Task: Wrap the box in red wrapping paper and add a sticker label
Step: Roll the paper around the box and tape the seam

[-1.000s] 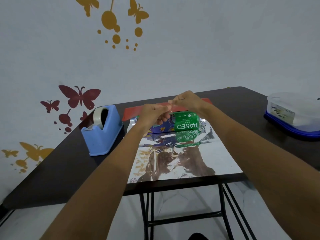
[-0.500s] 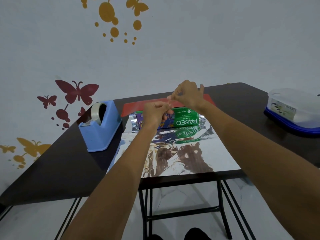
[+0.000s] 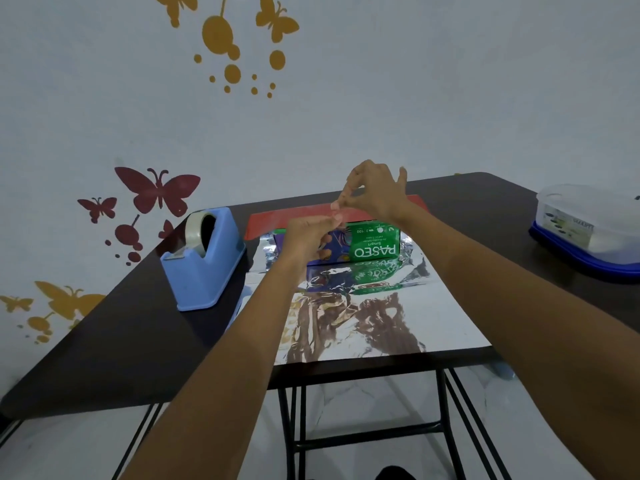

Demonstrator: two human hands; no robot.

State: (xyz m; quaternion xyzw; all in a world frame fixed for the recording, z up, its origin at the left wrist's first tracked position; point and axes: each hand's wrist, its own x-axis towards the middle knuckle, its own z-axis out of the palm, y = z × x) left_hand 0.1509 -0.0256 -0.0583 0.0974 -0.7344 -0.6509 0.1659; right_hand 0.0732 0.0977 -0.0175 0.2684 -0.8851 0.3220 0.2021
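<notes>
The green and purple PASEO box (image 3: 375, 244) lies across the far part of the wrapping paper (image 3: 398, 317), whose shiny silver side faces up. The paper's far edge (image 3: 277, 221) shows red behind the box. Both hands hover just above the box, fingertips meeting. My left hand (image 3: 306, 233) and my right hand (image 3: 375, 192) each pinch one end of a small pale strip (image 3: 336, 210) that looks like clear tape. The strip is tiny and hard to make out. My left hand hides the box's left part.
A blue tape dispenser (image 3: 204, 263) with a clear roll stands left of the paper on the dark table (image 3: 121, 341). A lidded plastic container (image 3: 588, 226) with a blue base sits at the right edge. A wall with butterfly stickers rises behind the table.
My right hand has risen a little above the box and my left hand has followed, fingertips still together. The box and paper lie as before.
</notes>
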